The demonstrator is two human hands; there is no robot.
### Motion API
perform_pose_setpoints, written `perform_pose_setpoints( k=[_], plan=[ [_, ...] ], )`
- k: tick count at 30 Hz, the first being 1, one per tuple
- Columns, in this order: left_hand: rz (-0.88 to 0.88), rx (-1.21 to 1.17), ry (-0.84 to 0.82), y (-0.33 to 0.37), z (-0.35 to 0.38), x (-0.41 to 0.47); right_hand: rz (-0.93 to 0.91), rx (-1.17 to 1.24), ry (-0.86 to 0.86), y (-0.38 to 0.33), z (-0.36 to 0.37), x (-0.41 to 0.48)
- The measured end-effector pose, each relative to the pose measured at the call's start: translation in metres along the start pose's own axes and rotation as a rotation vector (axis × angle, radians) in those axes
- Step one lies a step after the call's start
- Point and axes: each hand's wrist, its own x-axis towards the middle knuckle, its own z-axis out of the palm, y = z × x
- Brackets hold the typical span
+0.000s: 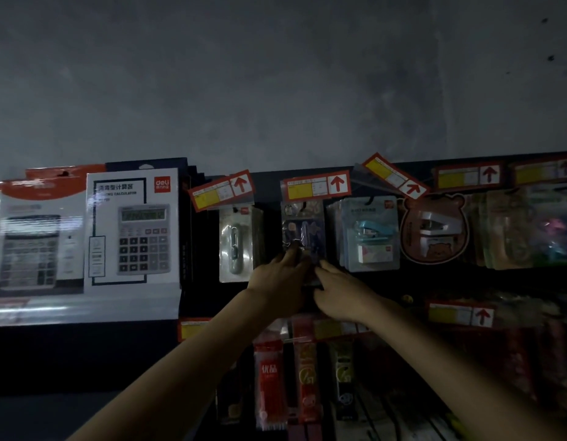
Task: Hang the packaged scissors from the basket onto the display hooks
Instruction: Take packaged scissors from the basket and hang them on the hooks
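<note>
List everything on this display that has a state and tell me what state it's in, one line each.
Dark packaged item: hanging on its hook, lower end held by both hands; contents too dim to tell.
Left hand: gripping the pack's bottom edge.
Right hand: gripping the pack's bottom edge.
Grey packaged item: hanging, untouched.
Blue stapler pack: hanging, untouched.
Bear-shaped pack: hanging.
Calculator box: standing upright on the shelf.
Third price tag: tilted.

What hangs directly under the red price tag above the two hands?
Under the price tag hangs a dark blue package on a hook. Both hands, left and right, cover its lower part, so its contents are unclear.
</note>
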Motion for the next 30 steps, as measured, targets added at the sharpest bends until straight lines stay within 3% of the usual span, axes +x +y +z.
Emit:
perform_pose_setpoints(
  k=[12, 18, 30],
  plan=[
    [-0.012, -0.132, 0.241, 0.003, -0.018, -0.050, -0.130, 0.189, 0.380, -0.007, 0.001, -0.048],
    [-0.077, -0.134, 0.369, 0.022, -0.020, -0.098, -0.235, 0.202, 0.448, -0.013, 0.009, -0.084],
    [-0.363, -0.080, 0.243, 0.052, 0.026, -0.253, -0.416, 0.283, 0.425, -0.027, 0.095, -0.162]
  ],
)
